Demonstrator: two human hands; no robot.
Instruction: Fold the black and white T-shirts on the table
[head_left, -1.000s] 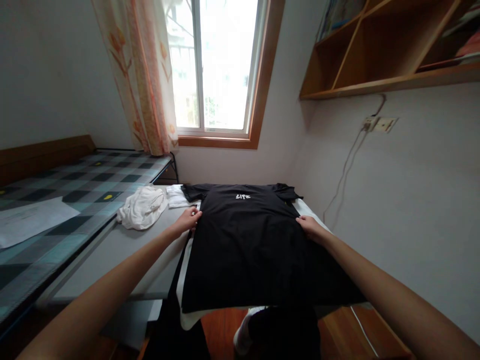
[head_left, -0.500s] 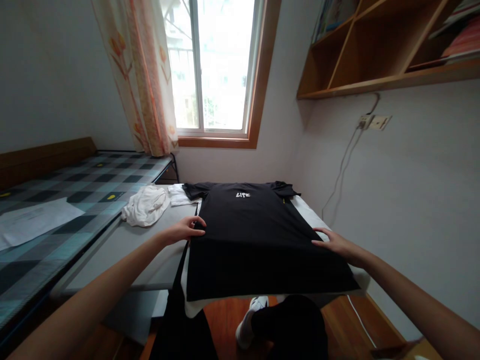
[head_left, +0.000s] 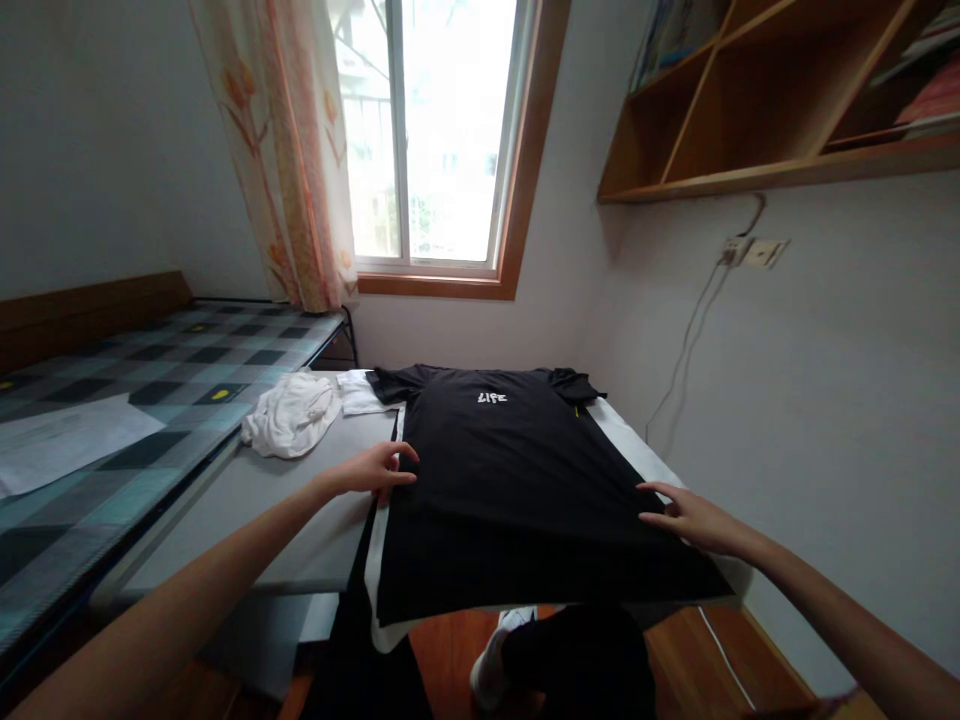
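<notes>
A black short-sleeved T-shirt (head_left: 517,500) lies spread flat, its sleeves at the far end and its hem towards me. White print (head_left: 492,398) sits near the neck. Under it, white cloth (head_left: 384,635) shows along the left side, the right side and the hem. My left hand (head_left: 375,468) rests at the shirt's left edge, thumb and forefinger apart over the fabric; its other fingers are partly hidden. At the opposite edge is my right hand (head_left: 690,518), its thumb and forefinger also spread and touching the black cloth.
A crumpled white cloth (head_left: 292,412) and a folded white one (head_left: 364,392) lie on the pale tabletop (head_left: 300,530). Left is a bed with a checked cover (head_left: 217,345) and paper sheets (head_left: 75,440). A wooden shelf (head_left: 720,185) hangs upper right; below it, a wall socket (head_left: 739,250) has a cable.
Both hands have shifted slightly towards me along the shirt's sides, the right one also outwards. The hem sits a little lower in view, and the view itself has moved slightly.
</notes>
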